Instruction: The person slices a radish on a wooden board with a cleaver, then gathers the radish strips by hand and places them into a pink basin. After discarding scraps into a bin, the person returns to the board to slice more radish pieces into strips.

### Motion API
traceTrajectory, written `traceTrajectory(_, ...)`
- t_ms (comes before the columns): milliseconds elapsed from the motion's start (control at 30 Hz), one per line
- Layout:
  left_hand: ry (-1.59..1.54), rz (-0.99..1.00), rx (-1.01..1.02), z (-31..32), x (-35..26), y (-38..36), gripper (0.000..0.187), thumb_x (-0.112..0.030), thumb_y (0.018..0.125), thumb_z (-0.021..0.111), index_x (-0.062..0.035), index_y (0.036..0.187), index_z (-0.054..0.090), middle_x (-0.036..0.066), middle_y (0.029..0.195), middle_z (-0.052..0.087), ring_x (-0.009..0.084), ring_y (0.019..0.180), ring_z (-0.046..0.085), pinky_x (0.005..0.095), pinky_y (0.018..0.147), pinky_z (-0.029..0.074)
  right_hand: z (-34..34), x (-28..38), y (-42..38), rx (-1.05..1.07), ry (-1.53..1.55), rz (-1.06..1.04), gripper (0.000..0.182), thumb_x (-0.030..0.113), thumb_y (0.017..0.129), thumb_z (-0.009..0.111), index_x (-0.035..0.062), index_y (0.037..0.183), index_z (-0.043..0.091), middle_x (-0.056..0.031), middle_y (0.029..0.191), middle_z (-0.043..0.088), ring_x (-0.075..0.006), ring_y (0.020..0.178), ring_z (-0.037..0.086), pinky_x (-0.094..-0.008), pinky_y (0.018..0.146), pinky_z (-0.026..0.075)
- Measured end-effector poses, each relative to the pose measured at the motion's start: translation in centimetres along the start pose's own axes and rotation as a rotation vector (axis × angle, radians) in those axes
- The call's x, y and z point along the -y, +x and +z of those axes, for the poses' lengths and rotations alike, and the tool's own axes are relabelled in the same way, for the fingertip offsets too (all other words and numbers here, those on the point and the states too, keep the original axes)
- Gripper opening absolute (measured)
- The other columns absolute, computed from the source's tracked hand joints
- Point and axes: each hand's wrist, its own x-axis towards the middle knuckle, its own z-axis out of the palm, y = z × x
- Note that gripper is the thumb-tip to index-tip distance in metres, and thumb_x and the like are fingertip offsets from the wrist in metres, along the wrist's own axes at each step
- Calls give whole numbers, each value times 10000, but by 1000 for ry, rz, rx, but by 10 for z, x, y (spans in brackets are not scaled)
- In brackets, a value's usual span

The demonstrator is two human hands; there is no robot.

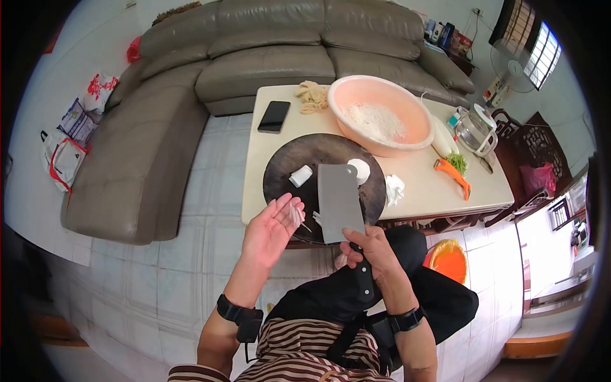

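My left hand [270, 233] is turned palm up at the near left edge of a round dark cutting board [286, 156]. Thin white radish strips [296, 216] lie in it, on the fingers. My right hand [372, 251] grips the black handle of a cleaver [339, 200], its thumb against the broad blade. The blade lies over the board's near middle and hides part of it. A white radish chunk [300, 176] sits left of the blade, and a round white radish piece [358, 170] is partly behind its far corner. A few white strips show by the blade's left edge.
A pink basin [417, 143] of white shreds stands behind the board. Nearby on the table [254, 184] are a phone [274, 117], a cloth [312, 97], crumpled tissue [394, 190], an orange peeler [455, 178], greens [456, 163] and a glass pot [476, 130]. An orange-lined bin [447, 262] is below right.
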Motion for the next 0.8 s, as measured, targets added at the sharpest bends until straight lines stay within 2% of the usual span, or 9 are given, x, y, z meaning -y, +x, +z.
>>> traceTrajectory(133,132,59,27,-3,4,9,475,-220,1031,467,78,1394,402,215,1383,491,297,1264,508,406,1093,407,-6,-2,-12,-37,-156,-33,161,97,943,570,-54,908,616,-70,661,583,-78,455,444,-252,438,429)
traceTrajectory(267,428,153,40,5,18,10,481,-192,1039,435,65,1439,363,219,1459,432,276,1354,432,386,1137,336,-21,-3,-31,-101,-305,-24,180,102,944,567,-55,872,616,-61,661,595,-78,454,457,-248,437,438)
traceTrajectory(500,804,285,-11,-3,32,-1,512,-241,1046,456,44,1460,362,173,1507,393,235,1420,343,350,1167,258,-48,-8,-43,-161,-331,26,203,100,948,542,-49,831,614,-65,644,596,-91,464,478,-257,431,431)
traceTrajectory(600,861,352,-66,-10,47,-3,471,-224,1047,454,59,1421,424,173,1465,453,215,1369,412,299,1134,294,-52,-15,-43,-133,-303,55,222,107,951,545,-46,802,607,-67,634,596,-93,458,482,-258,432,437)
traceTrajectory(667,892,338,-80,-1,51,-5,495,-239,1049,454,59,1440,389,181,1482,426,226,1380,397,307,1140,292,-52,-23,-44,-79,-286,82,210,118,948,573,-29,805,621,-60,646,608,-80,443,478,-244,432,436)
traceTrajectory(767,778,302,-72,1,55,-2,530,-256,1051,453,57,1463,342,191,1506,385,240,1395,375,322,1154,280,-47,-33,-45,-23,-254,122,215,118,958,566,-24,807,624,-60,641,611,-79,438,480,-244,431,431)
traceTrajectory(800,751,279,-70,4,55,-2,525,-247,1055,435,47,1475,320,199,1519,355,260,1413,344,353,1173,260,-44,-35,-44,6,-246,133,224,119,961,564,-22,798,625,-59,638,611,-78,438,482,-243,430,428)
